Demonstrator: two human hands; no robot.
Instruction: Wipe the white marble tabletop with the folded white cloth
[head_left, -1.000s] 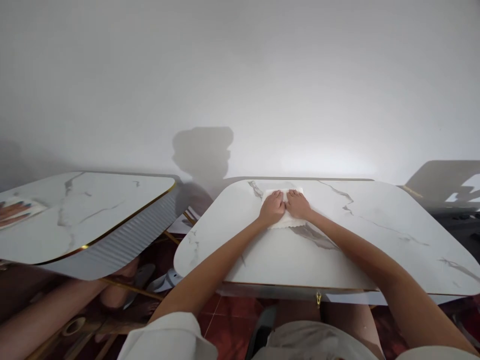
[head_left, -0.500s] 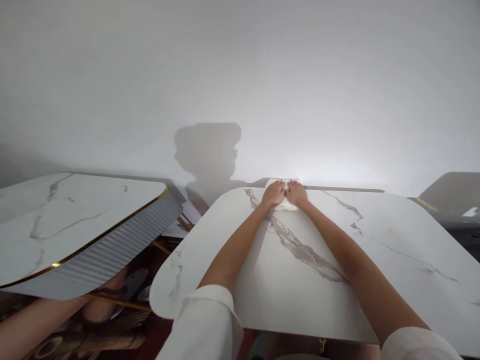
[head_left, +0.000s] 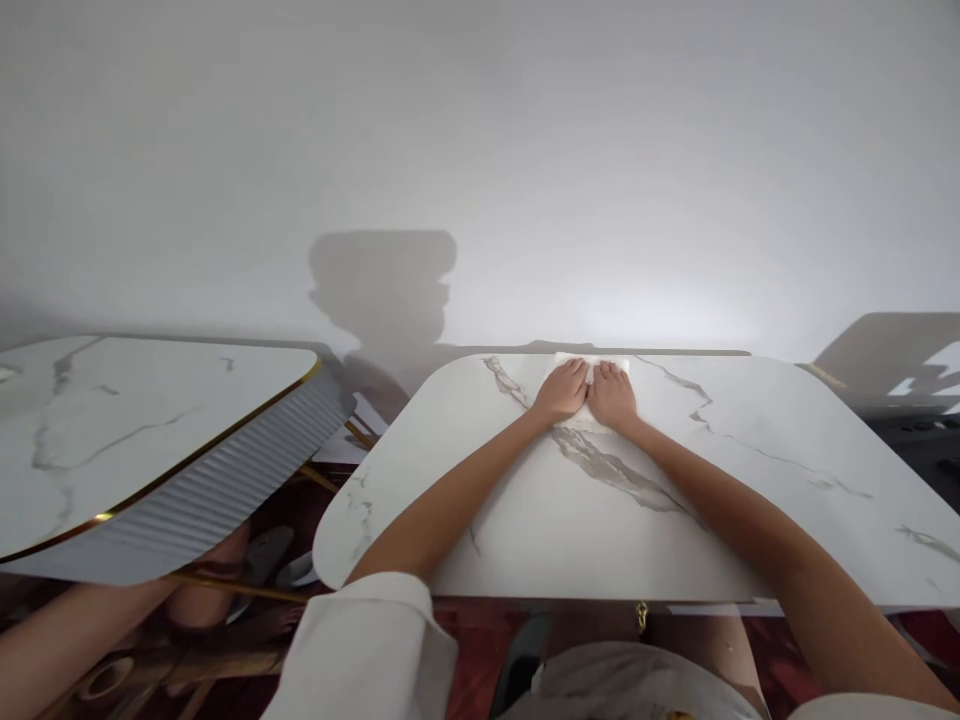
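At 12 o'clock on the white, grey-veined, marble-patterned tabletop with rounded corners (head_left: 757, 400), close to its far edge, a white cloth (head_left: 586, 417) is pressed flat under 2 hands. The left hand (head_left: 564, 391) is laid palm-down on it and angled towards 1 o'clock; the right hand (head_left: 612, 396) is set just beside it, angled towards 11 o'clock. The fingers of each are pointed forward, close together and slightly bent; whether any cloth is pinched beneath them cannot be told. Above the far edge, the room is backed by a plain pale grey wall (head_left: 637, 150), on which a dark head-shaped shadow (head_left: 382, 285) is cast at 10 to 11 o'clock. At 9 o'clock, well apart, a 2nd marble-patterned tabletop (head_left: 202, 400) is edged with gold-coloured trim (head_left: 103, 518) above a grey ribbed side panel (head_left: 225, 510). Beneath it, at 8 o'clock, another person's bare leg (head_left: 82, 635) is partly shown. At 6 to 7 o'clock, a dark red floor (head_left: 480, 655) is glimpsed.
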